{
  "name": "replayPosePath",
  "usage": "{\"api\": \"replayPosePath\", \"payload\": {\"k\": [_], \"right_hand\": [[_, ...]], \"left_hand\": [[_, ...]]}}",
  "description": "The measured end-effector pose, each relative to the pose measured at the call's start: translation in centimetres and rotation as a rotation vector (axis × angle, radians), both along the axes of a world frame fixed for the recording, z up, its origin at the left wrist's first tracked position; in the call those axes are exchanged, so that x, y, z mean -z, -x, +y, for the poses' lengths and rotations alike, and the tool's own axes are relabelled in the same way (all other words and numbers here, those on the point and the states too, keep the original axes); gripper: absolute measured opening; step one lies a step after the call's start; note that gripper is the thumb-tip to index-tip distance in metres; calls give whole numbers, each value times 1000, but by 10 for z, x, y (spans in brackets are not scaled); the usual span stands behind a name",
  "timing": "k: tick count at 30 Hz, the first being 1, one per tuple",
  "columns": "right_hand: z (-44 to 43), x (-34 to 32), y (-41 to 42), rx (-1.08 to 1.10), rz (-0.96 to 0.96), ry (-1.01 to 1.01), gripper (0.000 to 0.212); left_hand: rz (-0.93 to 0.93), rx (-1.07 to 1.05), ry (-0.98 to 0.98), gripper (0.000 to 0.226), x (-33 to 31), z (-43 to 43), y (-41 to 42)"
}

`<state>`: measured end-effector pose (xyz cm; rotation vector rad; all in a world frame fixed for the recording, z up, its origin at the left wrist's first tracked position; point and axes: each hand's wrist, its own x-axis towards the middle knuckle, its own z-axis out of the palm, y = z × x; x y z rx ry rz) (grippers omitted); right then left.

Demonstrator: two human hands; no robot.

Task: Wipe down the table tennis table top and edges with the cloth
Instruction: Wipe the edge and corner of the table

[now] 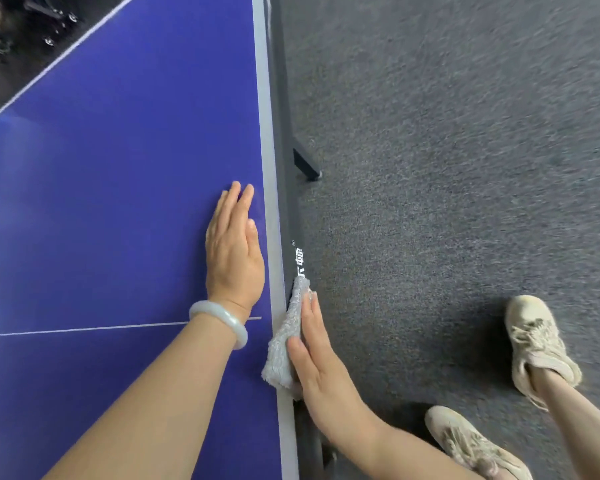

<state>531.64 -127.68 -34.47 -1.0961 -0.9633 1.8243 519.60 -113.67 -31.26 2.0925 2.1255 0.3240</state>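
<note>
Soft, even light; sharp in the middle, smeared toward the right edge.
The glossy purple-blue table tennis table top (118,220) carries a pale, hazy sheen at the left middle of the frame. Shadows are faint: a thin one hugs the left hand (234,251), and a darker patch sits on the speckled grey carpet (447,168) beside the beige sneakers (537,341) at lower right. The carpet texture streaks with motion blur at right, and the table's pale grey border (267,168) bows from wide-angle distortion.

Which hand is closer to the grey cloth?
Right. The right hand presses the cloth against the table's side edge; the left hand rests flat on the blue top, apart from it.
</note>
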Motion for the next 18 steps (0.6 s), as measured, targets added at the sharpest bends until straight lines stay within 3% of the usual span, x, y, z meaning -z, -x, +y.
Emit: {"api": "replayPosePath", "payload": {"k": [7, 10, 15, 18], "right_hand": [[209, 11, 5, 133, 28, 23, 54], [179, 13, 5, 145, 22, -99, 52], [25, 23, 1, 36, 60, -185, 59], [37, 21, -2, 33, 34, -175, 58]], "left_hand": [[5, -10, 0, 48, -2, 1, 0], [28, -11, 8, 48, -3, 1, -1], [25, -9, -3, 47, -2, 3, -3], [33, -19, -1, 48, -2, 4, -4]]}}
